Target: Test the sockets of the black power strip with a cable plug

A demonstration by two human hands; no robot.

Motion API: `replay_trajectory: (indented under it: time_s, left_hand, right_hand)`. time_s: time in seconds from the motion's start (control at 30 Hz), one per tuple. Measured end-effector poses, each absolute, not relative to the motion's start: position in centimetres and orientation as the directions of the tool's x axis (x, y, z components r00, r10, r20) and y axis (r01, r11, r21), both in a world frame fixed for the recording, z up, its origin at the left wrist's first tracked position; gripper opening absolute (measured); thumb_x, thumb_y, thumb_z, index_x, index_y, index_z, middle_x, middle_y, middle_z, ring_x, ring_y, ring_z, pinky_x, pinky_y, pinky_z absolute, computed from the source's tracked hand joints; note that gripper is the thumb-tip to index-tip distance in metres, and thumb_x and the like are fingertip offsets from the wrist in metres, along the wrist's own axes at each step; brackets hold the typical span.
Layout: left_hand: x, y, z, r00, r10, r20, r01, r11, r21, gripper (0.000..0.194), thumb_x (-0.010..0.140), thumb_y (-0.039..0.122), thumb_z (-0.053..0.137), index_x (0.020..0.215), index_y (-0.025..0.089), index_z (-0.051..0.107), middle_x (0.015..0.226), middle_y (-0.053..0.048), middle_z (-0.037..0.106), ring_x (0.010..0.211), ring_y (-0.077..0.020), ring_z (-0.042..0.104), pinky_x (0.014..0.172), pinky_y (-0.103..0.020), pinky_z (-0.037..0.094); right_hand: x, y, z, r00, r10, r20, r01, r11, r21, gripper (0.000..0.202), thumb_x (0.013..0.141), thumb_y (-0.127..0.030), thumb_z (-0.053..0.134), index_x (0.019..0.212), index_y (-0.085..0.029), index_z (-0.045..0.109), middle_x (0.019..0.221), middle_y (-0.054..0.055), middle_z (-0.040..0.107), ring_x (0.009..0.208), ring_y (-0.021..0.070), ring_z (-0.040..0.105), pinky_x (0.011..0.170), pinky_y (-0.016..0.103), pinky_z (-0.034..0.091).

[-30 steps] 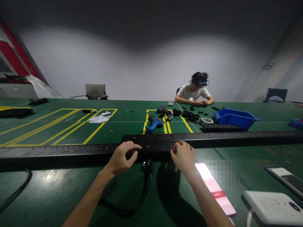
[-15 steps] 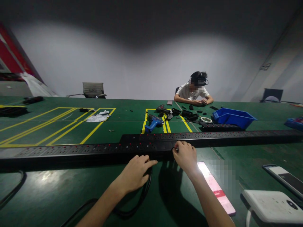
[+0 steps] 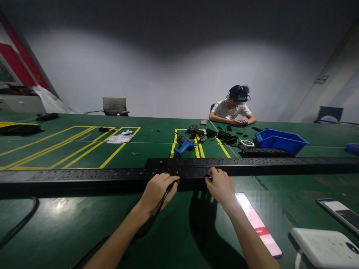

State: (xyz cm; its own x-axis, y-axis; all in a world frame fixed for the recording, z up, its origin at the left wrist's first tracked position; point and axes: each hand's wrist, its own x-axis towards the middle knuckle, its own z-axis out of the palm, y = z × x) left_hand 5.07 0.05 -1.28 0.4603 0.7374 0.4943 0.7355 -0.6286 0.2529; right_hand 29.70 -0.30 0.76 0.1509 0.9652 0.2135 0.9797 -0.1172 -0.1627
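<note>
Left hand [image 3: 158, 188], palm down, forearm angled inward, grips black cable [image 3: 162, 201] near its end, beside power strip [image 3: 98, 174]. Right hand [image 3: 220, 185], knuckles up, fingers curled at strip's right end; can't tell if gripping. Strip lies crosswise on bench [image 3: 174, 235], well apart from far edge.

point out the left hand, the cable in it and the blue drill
Left hand [image 3: 155, 189]: head view, back of hand
Cable [image 3: 162, 203]: head view, stretch against the hand
Blue drill [image 3: 183, 149]: head view, the handle
</note>
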Motion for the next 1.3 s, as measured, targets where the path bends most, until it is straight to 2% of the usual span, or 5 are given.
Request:
replay_trajectory:
  time_s: [0.1, 0.2, 0.43, 0.97, 1.3]
  left_hand:
    - [4.3, 0.9, -1.5, 0.273, 0.777, 0.568, 0.739, -0.547, 0.393, 0.034, 0.093, 0.036, 0.043, 0.119, 0.026, 0.062, 0.108, -0.005, 0.069, 0.098, -0.0213, 0.063, 0.092, -0.039, 0.047]
    - [3.9, 1.6, -1.9, 0.131, 0.824, 0.552, 0.708, -0.467, 0.53, 0.036, 0.093, 0.04, 0.044, 0.12, 0.026, 0.061, 0.115, -0.004, 0.067, 0.104, -0.0214, 0.062, 0.094, -0.037, 0.048]
    - [3.7, 2.5, -2.3, 0.027, 0.842, 0.539, 0.651, -0.424, 0.63, 0.039, 0.094, 0.042, 0.041, 0.122, 0.023, 0.062, 0.111, -0.006, 0.067, 0.105, -0.0219, 0.062, 0.092, -0.036, 0.048]
    - [3.9, 3.1, -2.9, 0.044, 0.854, 0.518, 0.684, -0.403, 0.608, 0.041, 0.096, 0.041, 0.037, 0.126, 0.023, 0.059, 0.108, -0.006, 0.066, 0.103, -0.0208, 0.06, 0.093, -0.035, 0.047]
    - [3.6, 3.3, -3.0, 0.043, 0.837, 0.545, 0.737, -0.395, 0.548, 0.042, 0.096, 0.041, 0.036, 0.126, 0.023, 0.058, 0.111, -0.006, 0.066, 0.105, -0.0226, 0.059, 0.094, -0.036, 0.047]
  right_hand:
    - [29.7, -0.3, 0.6, 0.142, 0.968, 0.206, 0.981, -0.109, -0.163, 0.018, 0.088, -0.032, 0.05, 0.101, -0.021, 0.057, 0.104, 0.009, 0.061, 0.095, 0.0236, 0.055, 0.076, 0.033, 0.034]
    - [29.6, -0.3, 0.5, 0.14, 0.97, 0.2, 0.982, -0.109, -0.156, 0.019, 0.089, -0.033, 0.05, 0.102, -0.021, 0.056, 0.105, 0.009, 0.06, 0.096, 0.0239, 0.055, 0.075, 0.032, 0.034]
    - [29.6, -0.3, 0.6, 0.134, 0.974, 0.183, 0.979, -0.101, -0.176, 0.02, 0.089, -0.032, 0.05, 0.105, -0.021, 0.055, 0.106, 0.01, 0.059, 0.097, 0.0242, 0.055, 0.075, 0.032, 0.034]
    - [29.4, -0.5, 0.4, 0.115, 0.976, 0.184, 0.983, -0.085, -0.161, 0.023, 0.088, -0.033, 0.051, 0.108, -0.021, 0.052, 0.106, 0.01, 0.057, 0.095, 0.0245, 0.054, 0.073, 0.032, 0.035]
    - [29.4, -0.4, 0.0, 0.104, 0.975, 0.197, 0.983, -0.07, -0.172, 0.023, 0.087, -0.033, 0.051, 0.107, -0.021, 0.051, 0.106, 0.01, 0.056, 0.095, 0.0247, 0.054, 0.07, 0.031, 0.035]
